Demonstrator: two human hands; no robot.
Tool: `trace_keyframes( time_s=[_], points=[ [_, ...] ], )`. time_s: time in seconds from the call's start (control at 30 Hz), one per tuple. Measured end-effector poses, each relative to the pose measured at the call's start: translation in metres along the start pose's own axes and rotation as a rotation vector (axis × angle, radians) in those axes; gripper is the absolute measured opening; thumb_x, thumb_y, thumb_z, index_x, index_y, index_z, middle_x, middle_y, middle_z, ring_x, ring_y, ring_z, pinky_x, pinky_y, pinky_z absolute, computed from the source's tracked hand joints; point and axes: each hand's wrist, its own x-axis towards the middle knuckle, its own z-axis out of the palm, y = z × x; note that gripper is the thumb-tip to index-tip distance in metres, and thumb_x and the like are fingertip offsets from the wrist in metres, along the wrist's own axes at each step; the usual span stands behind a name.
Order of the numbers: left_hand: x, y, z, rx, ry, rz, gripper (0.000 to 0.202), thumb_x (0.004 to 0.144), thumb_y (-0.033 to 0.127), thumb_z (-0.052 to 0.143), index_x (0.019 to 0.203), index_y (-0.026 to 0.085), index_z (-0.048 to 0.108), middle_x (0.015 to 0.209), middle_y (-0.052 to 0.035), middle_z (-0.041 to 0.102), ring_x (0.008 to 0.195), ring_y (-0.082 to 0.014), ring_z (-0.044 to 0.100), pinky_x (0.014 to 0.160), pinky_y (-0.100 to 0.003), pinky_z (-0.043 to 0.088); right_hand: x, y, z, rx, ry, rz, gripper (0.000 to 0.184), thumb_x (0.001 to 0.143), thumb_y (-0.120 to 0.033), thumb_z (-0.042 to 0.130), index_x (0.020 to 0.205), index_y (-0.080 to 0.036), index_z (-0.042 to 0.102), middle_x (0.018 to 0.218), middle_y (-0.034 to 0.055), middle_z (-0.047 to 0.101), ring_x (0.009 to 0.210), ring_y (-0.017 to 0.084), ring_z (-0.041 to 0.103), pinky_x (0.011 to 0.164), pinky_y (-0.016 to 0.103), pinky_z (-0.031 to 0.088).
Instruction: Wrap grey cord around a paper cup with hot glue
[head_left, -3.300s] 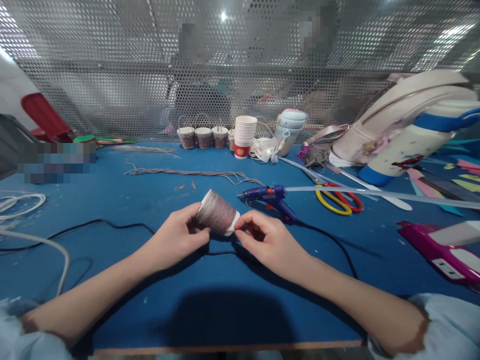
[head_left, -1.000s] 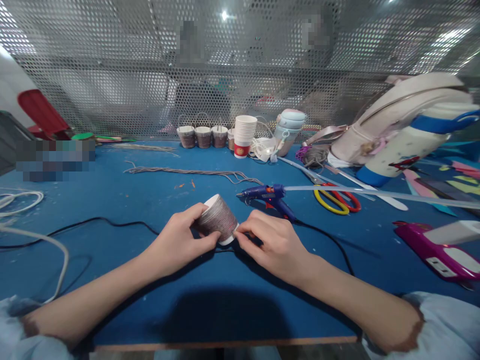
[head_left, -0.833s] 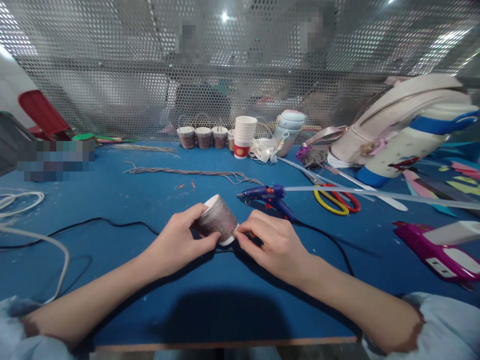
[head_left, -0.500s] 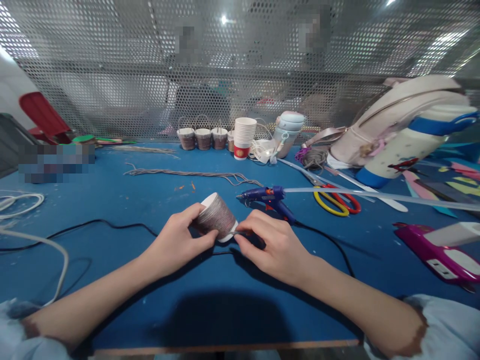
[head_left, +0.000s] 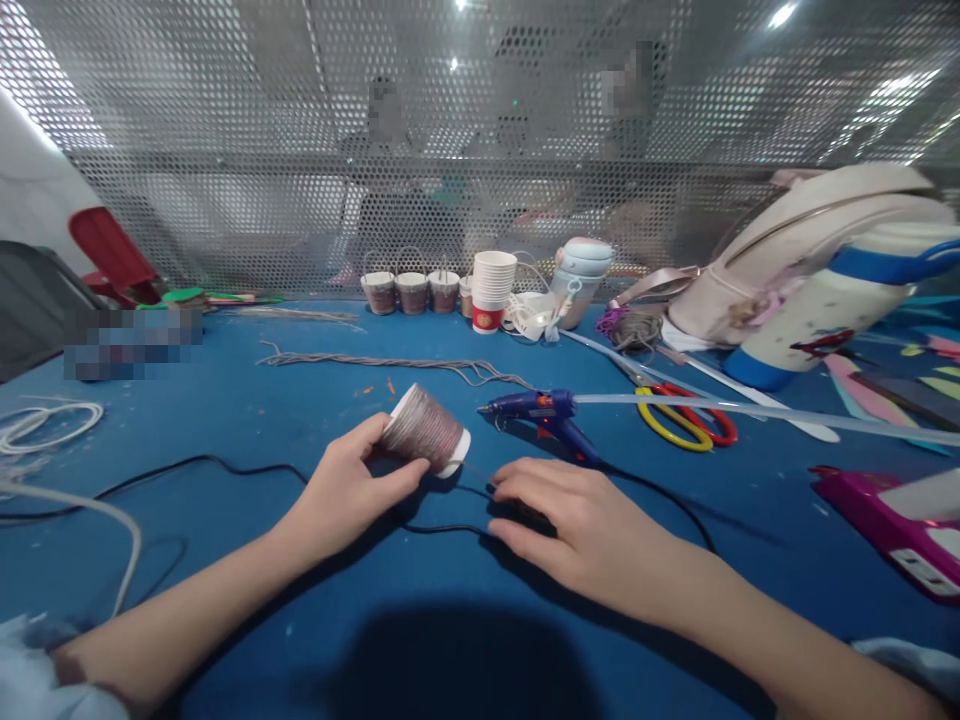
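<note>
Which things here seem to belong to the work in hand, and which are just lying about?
Likely part of the work:
cord-wrapped cup, held in the left hand
glue gun
grey cords
stacked paper cups
scissors

Probably just lying about:
pale pink bag
blue-banded bottle
pale blue flask

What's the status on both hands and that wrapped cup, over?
Left hand holds cup, tilted. Right hand open, apart from cup. Glue gun beyond; black cable between hands.
</note>
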Motion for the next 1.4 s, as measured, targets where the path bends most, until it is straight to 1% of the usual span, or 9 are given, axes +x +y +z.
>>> trace_keyframes(
  time_s=[0.13,0.3,0.4,0.5,0.77,0.83,1.0,1.23,1.4],
  points=[
    [0.002,0.000,-0.003,-0.092,0.027,-0.082,0.029,0.076,0.034,0.067,0.097,0.015,0.063,0.086,-0.0031,0.065,0.078,-0.0181,0.060,0.070,-0.030,0.046,-0.006,0.012,-0.024,-0.054,0.039,0.084,0.024,0.093,-0.037,0.051,0.086,-0.021,0.067,0.101,0.0065,0.071,0.094,0.022,0.066,0.080,0.033,0.049],
    [0.005,-0.001,-0.004,-0.193,0.045,-0.113,0.029,0.075,0.032,0.069,0.098,0.015,0.064,0.087,-0.0033,0.068,0.080,-0.0181,0.061,0.073,-0.030,0.048,-0.019,0.050,-0.052,-0.178,-0.264,0.370,0.050,0.091,-0.058,0.044,0.058,-0.022,0.059,0.058,0.0005,0.063,0.055,0.017,0.058,0.052,0.028,0.036],
    [0.006,-0.002,-0.003,-0.200,0.038,-0.106,0.030,0.075,0.032,0.069,0.099,0.015,0.064,0.088,-0.0035,0.068,0.080,-0.0181,0.061,0.074,-0.030,0.047,-0.019,0.070,-0.058,-0.257,-0.233,0.548,0.053,0.085,-0.067,0.044,0.065,-0.022,0.060,0.063,0.0024,0.065,0.056,0.019,0.059,0.051,0.028,0.036],
    [0.006,-0.002,-0.003,-0.168,0.024,-0.106,0.031,0.075,0.033,0.068,0.099,0.014,0.063,0.087,-0.0039,0.067,0.079,-0.0184,0.061,0.071,-0.030,0.046,-0.005,0.075,-0.054,-0.142,-0.115,0.558,0.048,0.084,-0.067,0.047,0.088,-0.023,0.065,0.074,0.0016,0.070,0.066,0.020,0.063,0.058,0.029,0.042],
    [0.005,-0.005,-0.001,-0.026,0.014,-0.030,0.023,0.075,0.034,0.065,0.089,0.015,0.063,0.079,-0.0011,0.061,0.072,-0.0163,0.056,0.067,-0.029,0.044,0.027,0.071,-0.013,0.227,0.033,0.559,0.037,0.085,-0.044,0.055,0.110,-0.021,0.068,0.111,0.0045,0.072,0.106,0.026,0.064,0.089,0.033,0.048],
    [0.005,-0.006,-0.001,-0.003,0.020,-0.037,0.022,0.075,0.034,0.065,0.087,0.015,0.063,0.078,-0.0006,0.061,0.072,-0.0161,0.055,0.067,-0.028,0.043,0.025,0.067,-0.012,0.222,0.056,0.589,0.035,0.085,-0.045,0.054,0.106,-0.022,0.070,0.106,0.0041,0.073,0.102,0.027,0.065,0.086,0.034,0.049],
    [0.007,-0.009,-0.002,0.003,0.038,-0.091,0.022,0.075,0.036,0.064,0.086,0.016,0.061,0.075,0.0004,0.059,0.071,-0.0158,0.054,0.065,-0.028,0.042,0.012,0.039,-0.018,0.317,0.104,0.517,0.034,0.083,-0.048,0.054,0.064,-0.023,0.063,0.072,0.0004,0.069,0.071,0.020,0.066,0.067,0.029,0.051],
    [0.010,-0.008,0.001,0.066,0.064,-0.112,0.022,0.075,0.038,0.062,0.081,0.016,0.058,0.070,0.0018,0.055,0.067,-0.0146,0.050,0.061,-0.027,0.040,0.004,0.014,-0.010,0.515,0.034,0.515,0.025,0.081,-0.048,0.058,0.075,-0.023,0.059,0.065,-0.0030,0.063,0.058,0.014,0.057,0.053,0.024,0.044],
    [0.007,-0.002,0.003,0.117,0.080,-0.099,0.019,0.074,0.036,0.062,0.073,0.018,0.055,0.064,0.0039,0.050,0.061,-0.0127,0.047,0.056,-0.025,0.037,0.004,0.009,-0.009,0.397,0.051,0.497,0.027,0.082,-0.047,0.057,0.074,-0.021,0.058,0.061,-0.0030,0.055,0.055,0.013,0.049,0.051,0.024,0.038]
  ],
)
